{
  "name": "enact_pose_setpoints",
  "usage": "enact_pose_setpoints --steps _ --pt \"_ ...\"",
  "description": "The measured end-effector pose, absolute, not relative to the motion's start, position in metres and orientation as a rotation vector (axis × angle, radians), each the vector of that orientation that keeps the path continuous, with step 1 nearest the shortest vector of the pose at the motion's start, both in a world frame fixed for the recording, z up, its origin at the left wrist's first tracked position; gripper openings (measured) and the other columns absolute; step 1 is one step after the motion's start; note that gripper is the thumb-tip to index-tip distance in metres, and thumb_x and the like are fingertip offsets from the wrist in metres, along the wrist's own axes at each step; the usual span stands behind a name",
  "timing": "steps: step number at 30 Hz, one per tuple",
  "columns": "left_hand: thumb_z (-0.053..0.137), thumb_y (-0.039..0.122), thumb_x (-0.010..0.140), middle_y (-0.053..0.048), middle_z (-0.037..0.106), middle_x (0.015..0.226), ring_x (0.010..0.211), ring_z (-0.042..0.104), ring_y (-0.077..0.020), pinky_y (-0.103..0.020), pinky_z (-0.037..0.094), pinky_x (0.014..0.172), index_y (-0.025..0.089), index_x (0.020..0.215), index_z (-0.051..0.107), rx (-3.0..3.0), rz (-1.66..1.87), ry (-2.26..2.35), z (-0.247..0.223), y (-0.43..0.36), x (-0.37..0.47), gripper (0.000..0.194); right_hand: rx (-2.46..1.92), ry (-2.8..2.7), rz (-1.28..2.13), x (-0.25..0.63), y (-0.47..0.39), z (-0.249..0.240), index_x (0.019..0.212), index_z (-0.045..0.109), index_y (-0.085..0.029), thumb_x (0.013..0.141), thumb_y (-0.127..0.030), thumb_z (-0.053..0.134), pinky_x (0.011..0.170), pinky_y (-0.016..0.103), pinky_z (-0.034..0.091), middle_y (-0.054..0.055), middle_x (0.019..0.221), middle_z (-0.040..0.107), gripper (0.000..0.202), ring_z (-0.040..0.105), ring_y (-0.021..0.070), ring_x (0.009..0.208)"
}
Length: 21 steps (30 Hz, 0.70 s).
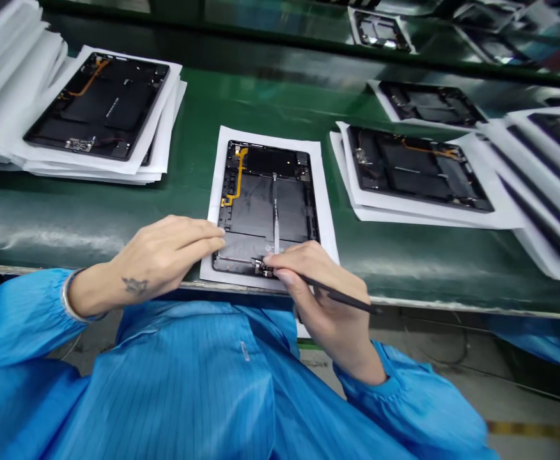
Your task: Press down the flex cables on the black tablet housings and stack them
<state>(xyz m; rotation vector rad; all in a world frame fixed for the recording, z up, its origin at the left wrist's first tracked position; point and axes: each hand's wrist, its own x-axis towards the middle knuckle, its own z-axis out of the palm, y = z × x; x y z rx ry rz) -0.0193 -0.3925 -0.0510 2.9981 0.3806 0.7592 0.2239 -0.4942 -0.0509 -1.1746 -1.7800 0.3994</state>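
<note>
- Pinched a dark slender tool (357,301) between thumb and fingers of the right grip (328,271), with its tip down at a small circuit board (263,268).
- Had the opened tablet (251,191) mostly beyond and to the left of that grip, flat on a white sheet (328,236), with its long axis pointing away from the near edge of the worktop (203,102).
- Rested the left grip (160,255) at the tablet's left rim, with fingers extended and around nothing visible.
- Held the right grip nearer to the board than the left one.
- Had the worktop's near edge close beneath both grips.
- Showed green room beyond the left grip, towards the left stack (112,121), and beyond the right grip, short of the right stack (419,166).
</note>
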Motion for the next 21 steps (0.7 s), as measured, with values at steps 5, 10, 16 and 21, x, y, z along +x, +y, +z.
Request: enact_pose_setpoints --steps 5,10,16,21 --pt "0.046 0.003 0.096 -0.014 0.071 0.123 0.109 0.069 -0.0234 -0.036 0.056 0.092 0.010 0.119 0.065 3.049 0.632 0.350 -0.045 -0.393 -0.031 0.031 -1.104 -1.798 0.511 0.206 -0.478 -0.055 0.093 0.070 -0.019 0.095 -0.015 0.061 0.074 0.033 0.053 0.003 0.084 0.074 0.011 0.065 0.0164 0.078" --pt "0.043 0.006 0.097 -0.011 0.067 0.131 0.121 0.065 -0.0195 -0.035 0.054 0.105 0.016 0.124 0.066 2.649 0.578 0.638 -0.038 -0.390 -0.031 0.037 -1.140 -1.586 0.518 0.217 -0.481 -0.054 0.093 0.073 -0.021 0.096 -0.017 0.058 0.071 0.034 0.053 0.003 0.085 0.074 0.016 0.065 0.0166 0.076" --pt "0.054 0.021 0.098 -0.018 0.038 0.158 0.131 0.058 -0.0322 -0.044 0.060 0.095 0.021 0.154 0.041 2.031 0.478 0.867 -0.019 -0.366 -0.008 0.057 -1.145 -1.663 0.389 0.232 -0.501 -0.059 0.101 0.071 -0.020 0.094 -0.011 0.059 0.075 0.035 0.052 0.004 0.090 0.074 0.016 0.066 0.0183 0.083" --pt "0.045 0.019 0.101 -0.018 0.033 0.161 0.131 0.057 -0.0333 -0.040 0.063 0.084 0.020 0.152 0.043 1.946 0.359 0.821 -0.010 -0.356 0.016 0.051 -1.207 -1.911 0.235 0.223 -0.506 -0.064 0.099 0.067 -0.015 0.094 -0.009 0.056 0.074 0.035 0.052 0.008 0.086 0.069 0.013 0.062 0.0200 0.083"
